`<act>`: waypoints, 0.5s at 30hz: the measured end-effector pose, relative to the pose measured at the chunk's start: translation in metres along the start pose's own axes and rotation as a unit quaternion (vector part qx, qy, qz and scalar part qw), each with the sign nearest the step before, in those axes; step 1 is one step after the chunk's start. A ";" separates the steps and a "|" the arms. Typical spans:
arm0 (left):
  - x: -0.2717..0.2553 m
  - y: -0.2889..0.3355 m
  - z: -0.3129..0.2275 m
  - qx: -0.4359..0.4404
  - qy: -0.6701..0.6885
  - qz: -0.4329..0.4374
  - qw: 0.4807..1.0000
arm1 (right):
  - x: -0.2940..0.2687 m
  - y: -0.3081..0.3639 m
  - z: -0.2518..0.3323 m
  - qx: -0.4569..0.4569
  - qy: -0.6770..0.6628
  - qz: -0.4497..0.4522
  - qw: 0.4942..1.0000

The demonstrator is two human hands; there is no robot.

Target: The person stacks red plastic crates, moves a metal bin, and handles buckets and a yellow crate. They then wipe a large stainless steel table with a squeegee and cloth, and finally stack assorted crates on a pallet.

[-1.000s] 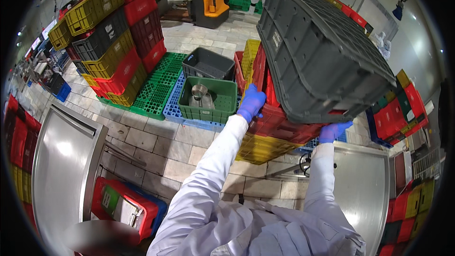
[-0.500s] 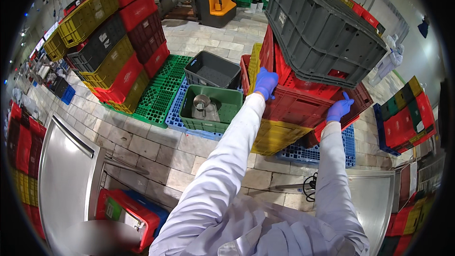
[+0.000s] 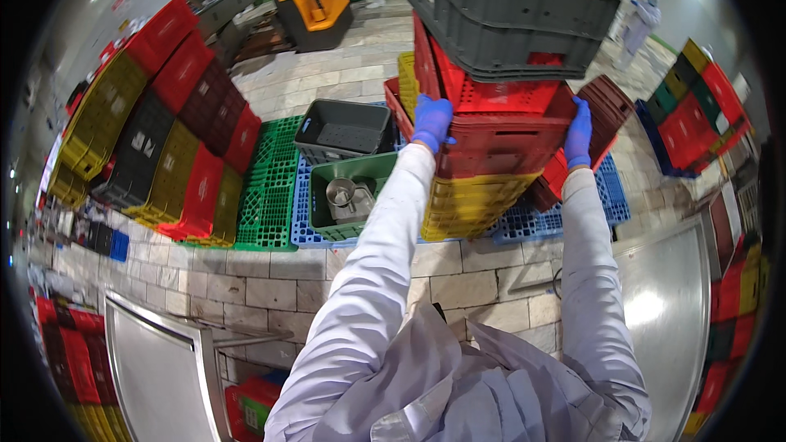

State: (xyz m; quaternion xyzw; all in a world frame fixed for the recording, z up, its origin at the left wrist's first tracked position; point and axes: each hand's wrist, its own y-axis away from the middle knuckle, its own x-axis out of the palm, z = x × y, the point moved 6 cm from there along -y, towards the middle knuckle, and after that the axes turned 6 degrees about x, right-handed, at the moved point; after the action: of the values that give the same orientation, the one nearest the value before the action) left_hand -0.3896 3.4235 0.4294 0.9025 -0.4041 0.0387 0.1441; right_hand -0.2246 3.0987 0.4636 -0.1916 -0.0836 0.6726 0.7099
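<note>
My blue-gloved left hand [image 3: 432, 121] grips the left corner of a dark red crate [image 3: 501, 147], its fingers over the rim. At the opposite corner, my right hand [image 3: 579, 133] presses against the side with its fingers pointing up. A bright red crate [image 3: 503, 96] sits tilted in the dark red one. Above it rests a large grey crate [image 3: 508, 29], its top cut off by the view. A yellow crate [image 3: 479, 205] supports the dark red crate from below. Another dark red crate [image 3: 606, 106] leans just right of my right hand.
Left of the stack, a green bin [image 3: 321, 196] holding a metal scoop [image 3: 341, 191] and a grey bin [image 3: 344, 127] stand on a blue pallet [image 3: 301, 217]. Tall crate stacks [image 3: 155, 147] rise at the left. Steel tables [image 3: 164, 368] flank me. A yellow pallet truck [image 3: 313, 4] stands behind.
The view has shifted, and the stack now appears more upright and farther left. My right hand has moved from spread fingers near the crate to lying against its corner. My left hand keeps its grip.
</note>
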 end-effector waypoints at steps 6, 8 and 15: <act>-0.053 -0.039 0.002 0.170 -0.170 0.153 0.959 | 0.017 0.091 -0.017 0.026 -0.180 -0.087 0.980; -0.026 0.023 -0.013 0.005 -0.023 0.059 0.998 | -0.011 0.150 -0.100 0.237 -0.269 -0.001 0.934; -0.097 0.103 0.122 0.044 0.004 0.001 0.999 | -0.208 0.578 -0.295 0.418 0.432 0.199 0.774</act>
State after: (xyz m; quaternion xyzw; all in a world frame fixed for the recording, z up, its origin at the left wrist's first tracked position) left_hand -0.5366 3.3923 0.3182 0.9075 -0.4022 0.0602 0.1054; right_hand -0.6639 2.8594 0.0012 -0.1590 0.5609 0.6144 0.5316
